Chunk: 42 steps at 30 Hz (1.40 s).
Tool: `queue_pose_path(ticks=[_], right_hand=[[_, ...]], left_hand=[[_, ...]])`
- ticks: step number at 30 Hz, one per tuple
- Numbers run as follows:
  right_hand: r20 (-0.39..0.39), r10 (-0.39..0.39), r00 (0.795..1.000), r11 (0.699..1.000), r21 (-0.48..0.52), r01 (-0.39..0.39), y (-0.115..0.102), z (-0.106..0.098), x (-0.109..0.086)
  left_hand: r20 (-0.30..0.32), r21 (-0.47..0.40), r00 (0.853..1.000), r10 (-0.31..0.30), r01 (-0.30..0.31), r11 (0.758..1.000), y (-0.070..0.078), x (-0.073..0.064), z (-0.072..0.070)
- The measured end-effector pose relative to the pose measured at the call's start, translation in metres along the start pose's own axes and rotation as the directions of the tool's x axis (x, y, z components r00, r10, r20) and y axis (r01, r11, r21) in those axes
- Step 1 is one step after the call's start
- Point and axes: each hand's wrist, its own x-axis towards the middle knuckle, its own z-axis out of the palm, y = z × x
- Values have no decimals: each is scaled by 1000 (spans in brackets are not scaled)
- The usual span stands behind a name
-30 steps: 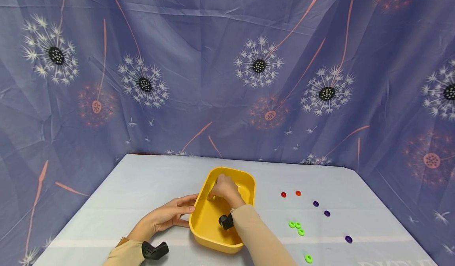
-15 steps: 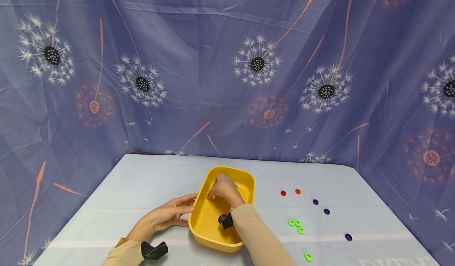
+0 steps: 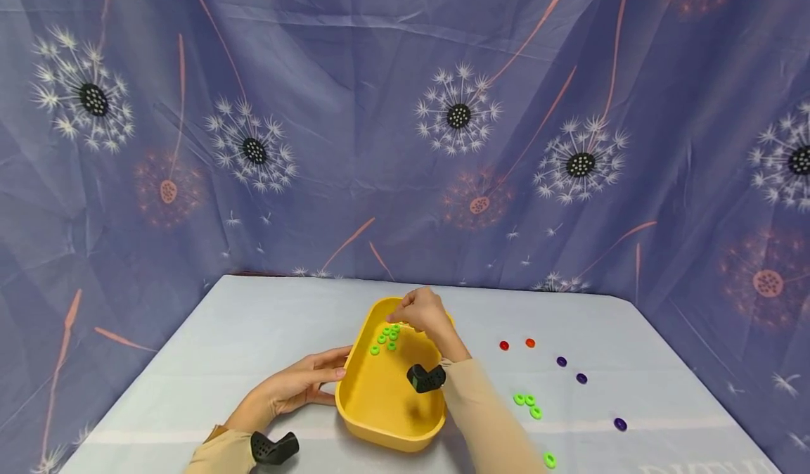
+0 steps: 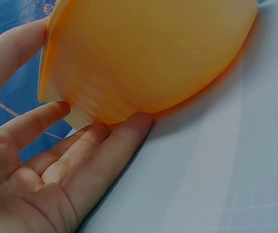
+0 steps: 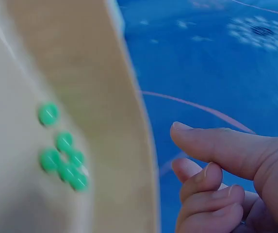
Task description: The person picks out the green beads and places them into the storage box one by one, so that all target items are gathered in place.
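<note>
A yellow plastic bin [image 3: 395,404] stands on the table, tilted a little in angle to the person. Several small green rings [image 3: 382,339] lie on its floor near the far left; the right wrist view shows these green rings [image 5: 49,114] too. The left hand [image 3: 304,379] touches the bin's left outer side; in the left wrist view its fingers [image 4: 129,131] lie fairly straight, fingertips against the wall [image 4: 153,58]. Above the bin's far right rim is the right hand [image 3: 424,312]. Its fingers [image 5: 211,194] are loosely bent, thumb apart, with nothing between them.
Right of the bin lie several more green rings [image 3: 530,400], a red ring [image 3: 504,345], an orange ring [image 3: 530,342] and purple rings [image 3: 581,378]. A purple dandelion-print cloth [image 3: 380,143] hangs behind the white-covered table [image 3: 278,319].
The right hand has risen from inside the bin to its far right rim, uncovering the green rings there. The left hand stays at the bin's side.
</note>
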Motion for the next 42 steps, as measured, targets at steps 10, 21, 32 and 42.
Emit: queue_pose_path(ticks=[10,21,32,42], right_hand=[[-83,77,994,989,135,-65,35,-73,-29],[-112,178,978,973,170,-157,120,-123,-83],[-124,298,947,950,132,-282,172,-136,-113],[69,222,973,971,78,-227,179,-144,-120]], left_hand=[[-2,1,1000,1,-1,1000,1,-1,-2],[5,14,1000,10,-10,1000,5,-1,-5],[16,20,1000,2,-3,1000,2,2,-4],[32,-2,999,9,-9,1000,0,3,-4]])
